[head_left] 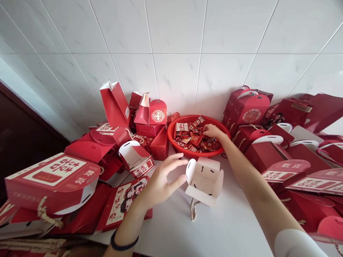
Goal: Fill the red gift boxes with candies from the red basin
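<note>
An open gift box (205,181) with a white inside and rope handles stands in the middle of the white table. My left hand (160,182) hovers just left of it, fingers spread, its fingertips close to the box's rounded flap. My right hand (213,131) reaches into a red plastic basin (174,141) filled with red-wrapped candies (193,137). Its fingers are closed over the sweets; what they pinch is too small to name.
Red gift boxes are heaped on both sides: folded and flat ones at the left (53,176), assembled ones with round lids at the right (248,107). A white tiled wall (171,43) rises behind. A dark door edge (21,135) is at the left.
</note>
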A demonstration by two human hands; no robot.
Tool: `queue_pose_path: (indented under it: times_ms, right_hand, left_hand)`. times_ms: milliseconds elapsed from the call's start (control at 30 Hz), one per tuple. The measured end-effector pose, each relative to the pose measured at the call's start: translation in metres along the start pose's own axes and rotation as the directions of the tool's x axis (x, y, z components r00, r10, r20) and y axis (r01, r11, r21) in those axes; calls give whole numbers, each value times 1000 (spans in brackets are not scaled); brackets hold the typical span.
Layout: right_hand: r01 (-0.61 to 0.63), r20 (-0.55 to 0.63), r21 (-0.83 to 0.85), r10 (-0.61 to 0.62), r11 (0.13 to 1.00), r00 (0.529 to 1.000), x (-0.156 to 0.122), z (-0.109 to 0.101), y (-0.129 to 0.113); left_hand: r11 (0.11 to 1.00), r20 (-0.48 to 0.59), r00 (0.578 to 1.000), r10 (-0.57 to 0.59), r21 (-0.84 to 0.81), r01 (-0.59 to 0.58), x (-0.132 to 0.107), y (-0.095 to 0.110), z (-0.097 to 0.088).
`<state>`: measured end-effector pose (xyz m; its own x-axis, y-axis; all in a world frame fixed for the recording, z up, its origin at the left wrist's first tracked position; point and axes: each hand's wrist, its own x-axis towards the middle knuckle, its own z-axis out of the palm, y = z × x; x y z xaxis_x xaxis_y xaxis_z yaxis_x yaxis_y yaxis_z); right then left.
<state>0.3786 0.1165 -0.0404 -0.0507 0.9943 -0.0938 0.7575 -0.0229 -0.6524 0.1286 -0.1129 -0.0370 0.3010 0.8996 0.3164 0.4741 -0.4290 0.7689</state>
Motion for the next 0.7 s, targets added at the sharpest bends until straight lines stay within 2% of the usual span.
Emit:
queue_pose_path:
  times_ms: [100,167,267,333,433,500,600,700]
  right_hand:
    - [-9,-51,241,22,970,998,-11,1,11]
    - [28,-112,424,22,905,993,-20,2,16]
    - [103,-158,670,5,736,987,-31,2,20]
    - [136,-164,784,-10,606,986,-36,1,20]
    - [172,-181,886,-20,431,983,-40,-2,21]
    - [197,-202,921,-21,335,979,-41,-3,21]
    - [232,-233,945,-21,232,972,-43,-3,22]
    - [256,-256,952,-23,166,966,-44,-1,23]
  left_hand:
    - [999,-2,999,36,-40,-36,21,8,-4]
    - [997,-33,998,48,-65,-50,42,10,-8]
    - [997,-79,996,34,-65,-40,82,5,-10]
    - [1000,-74,997,0,2,0,112,-1,-7]
    - [974,67,992,-111,206,95,155,-10,1]
    - [928,118,981,-154,357,102,177,-17,4]
    - [891,129,973,-190,439,116,200,-31,2]
    - [880,169,959,-228,457,129,211,-47,-1]
